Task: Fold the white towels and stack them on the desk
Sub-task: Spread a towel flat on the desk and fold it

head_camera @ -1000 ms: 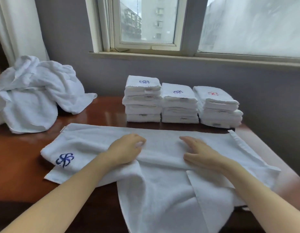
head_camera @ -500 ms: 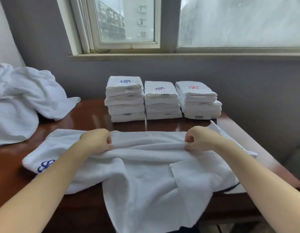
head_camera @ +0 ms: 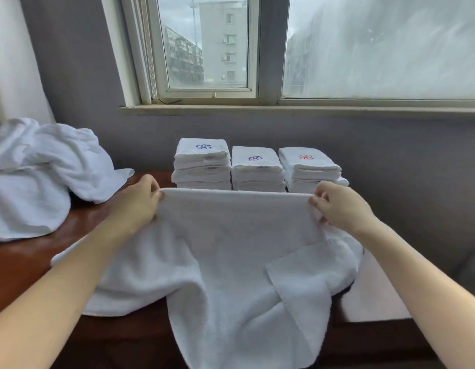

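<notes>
head-worn view, facing desk [head_camera: 26, 265], window [head_camera: 204, 43]

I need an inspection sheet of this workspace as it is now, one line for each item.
Surface: reddish wooden desk, glossy.
Job's things: white towel lifted by its folded edge, its lower part draped over the desk front; three folded stacks at the back; unfolded heap on the left.
Clutter: nothing seen.
Hands: left hand and right hand each pinch the towel's top edge.
Cables: thin dark line on the window frame, perhaps a wire.
Surroundings: grey wall, window, buildings outside.
</notes>
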Motion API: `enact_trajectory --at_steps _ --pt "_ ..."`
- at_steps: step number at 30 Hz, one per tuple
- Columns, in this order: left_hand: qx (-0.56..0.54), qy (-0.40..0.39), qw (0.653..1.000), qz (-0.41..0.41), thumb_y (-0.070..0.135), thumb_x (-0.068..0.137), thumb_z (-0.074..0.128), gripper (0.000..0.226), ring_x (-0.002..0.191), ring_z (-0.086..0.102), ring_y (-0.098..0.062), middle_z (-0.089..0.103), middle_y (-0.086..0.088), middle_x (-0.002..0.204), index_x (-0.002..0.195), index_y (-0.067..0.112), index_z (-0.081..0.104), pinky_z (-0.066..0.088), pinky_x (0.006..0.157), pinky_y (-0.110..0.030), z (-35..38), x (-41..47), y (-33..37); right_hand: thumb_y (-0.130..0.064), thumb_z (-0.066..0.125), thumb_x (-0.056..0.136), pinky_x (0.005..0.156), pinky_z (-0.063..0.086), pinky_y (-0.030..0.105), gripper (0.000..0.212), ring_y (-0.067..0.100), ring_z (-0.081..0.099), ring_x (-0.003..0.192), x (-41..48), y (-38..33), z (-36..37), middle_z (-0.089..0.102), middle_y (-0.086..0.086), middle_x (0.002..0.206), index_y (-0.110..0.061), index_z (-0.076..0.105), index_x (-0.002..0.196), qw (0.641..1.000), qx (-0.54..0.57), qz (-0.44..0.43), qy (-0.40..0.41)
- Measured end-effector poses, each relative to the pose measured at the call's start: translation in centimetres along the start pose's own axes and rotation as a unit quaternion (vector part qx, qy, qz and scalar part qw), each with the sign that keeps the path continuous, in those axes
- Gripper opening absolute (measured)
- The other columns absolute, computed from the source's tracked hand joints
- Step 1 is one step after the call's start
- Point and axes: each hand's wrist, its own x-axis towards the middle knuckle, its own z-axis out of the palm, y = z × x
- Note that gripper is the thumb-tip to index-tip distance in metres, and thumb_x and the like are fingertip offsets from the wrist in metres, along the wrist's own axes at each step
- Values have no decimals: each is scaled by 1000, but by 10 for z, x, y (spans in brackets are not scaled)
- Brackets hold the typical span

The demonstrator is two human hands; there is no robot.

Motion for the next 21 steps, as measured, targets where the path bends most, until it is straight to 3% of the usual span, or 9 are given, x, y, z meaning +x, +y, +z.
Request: enact_trajectory --at_steps 3,7,10,13,15,17,19,21 --pt "-22 21 998 56 32 96 56 3 91 61 -24 63 5 94 98 30 55 50 82 -42 -11 6 1 -20 60 92 83 53 40 5 29 67 83 3 -5 -9 71 3 87 -17 61 97 997 53 -3 49" --pt "3 -12 997 70 16 87 62 17 92 62 -24 65 1 96 101 24 67 51 79 -39 -10 5 -3 -15 59 91 88 52 42 16 29 66 97 5 -5 -4 71 5 100 -17 70 103 995 79 22 61" --pt "-62 -27 998 7 21 93 55 9 73 72 -20 71 5 89 88 26 62 55 80 -40 -4 1 -5 -13 56 94 75 58 48 10 32 72 75 5 -6 3 70 7 86 -12 65 99 984 162 53 43" --pt "-246 -32 967 -56 19 100 49 9 67 74 -26 66 2 102 95 16 56 59 79 -48 2 -1 1 -13 51 99 57 57 38 7 28 71 63 6 -13 6 67 10 87 -9 58 100 950 295 92 42" --pt "-339 -1 937 -80 14 101 47 7 78 73 -33 65 -13 110 101 11 53 59 81 -50 0 1 9 -13 47 102 60 59 38 8 25 71 69 7 -22 4 61 9 95 -10 54 101 914 394 93 39" --pt "-375 57 923 -70 7 99 46 9 94 69 -34 63 -17 110 106 10 52 55 88 -46 -7 4 18 -14 45 103 69 61 35 9 20 71 76 11 -30 -2 58 4 97 -13 53 100 886 454 80 60" --pt "-362 138 921 -25 5 97 49 13 98 58 -27 58 -9 104 108 13 50 45 85 -31 -20 7 29 -14 47 102 81 57 34 7 16 67 85 14 -34 -11 59 0 94 -15 54 99 889 439 33 127" --pt "-358 226 905 25 8 98 50 12 95 50 -18 53 -5 103 106 16 46 34 77 -22 -35 8 40 -12 51 99 82 49 29 5 12 60 87 15 -38 -25 60 -5 91 -16 54 99 900 380 -52 209"
